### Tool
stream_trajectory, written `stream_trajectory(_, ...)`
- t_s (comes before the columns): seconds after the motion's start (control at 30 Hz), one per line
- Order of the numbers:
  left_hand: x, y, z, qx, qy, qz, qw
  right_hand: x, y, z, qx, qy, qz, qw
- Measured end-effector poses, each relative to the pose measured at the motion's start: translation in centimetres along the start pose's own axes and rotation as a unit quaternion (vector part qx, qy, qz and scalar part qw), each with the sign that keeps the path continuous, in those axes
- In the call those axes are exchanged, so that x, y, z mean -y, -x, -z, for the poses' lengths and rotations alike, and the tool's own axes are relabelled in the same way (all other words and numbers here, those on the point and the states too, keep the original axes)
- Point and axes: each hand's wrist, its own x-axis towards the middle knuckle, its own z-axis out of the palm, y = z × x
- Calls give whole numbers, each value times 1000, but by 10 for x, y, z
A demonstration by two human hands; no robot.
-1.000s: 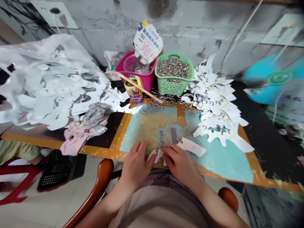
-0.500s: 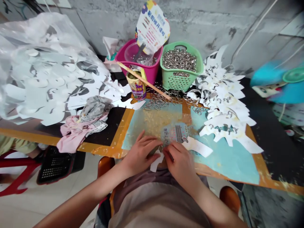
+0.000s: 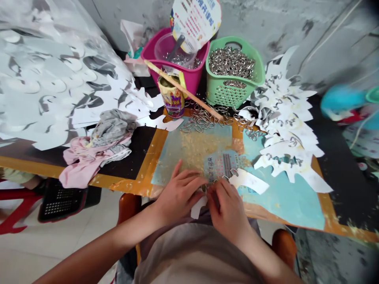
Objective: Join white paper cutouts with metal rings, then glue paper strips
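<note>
A white cut-out piece [image 3: 250,180], flat and curved like paper or card, lies at the table's front edge, its middle covered by my hands. Small metal rings [image 3: 233,172] sit along its upper edge. My left hand [image 3: 181,193] is closed on the piece's left end, thumb below and fingers above. Pinched together at the upper edge, the fingers of my right hand [image 3: 227,203] grip the piece close to the rings; whether a ring is between the fingertips is hidden. Loose metal rings [image 3: 203,121] lie scattered farther back on the table.
A green basket [image 3: 237,94] full of metal rings stands at the back beside a pink basket [image 3: 194,85]. In front are an open can [image 3: 173,104] and a wooden stick [image 3: 189,94]. White cut-outs [image 3: 291,138] overlap at right; bagged ones [image 3: 59,86] and a cloth [image 3: 97,146] lie left.
The camera view has shifted closer and lower over the table. My right fingertips have moved slightly along the upper edge of the white piece; both hands stay closed at it.
</note>
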Motion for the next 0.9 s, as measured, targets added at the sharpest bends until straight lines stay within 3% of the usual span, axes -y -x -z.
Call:
stream_trajectory(0.17,2,4,-2,-28,-9,22,999,-3,3,10,-34,-92,-42,994)
stream_trajectory(0.47,2,6,-6,-61,-29,7,998,3,-2,-11,-68,-66,-70,993)
stream_trajectory(0.73,2,5,-3,-46,-25,18,998,2,5,-6,-84,-91,-81,989)
stream_trajectory(0.9,4,7,-3,-45,-40,-24,998,2,-2,-3,-54,-4,-99,994)
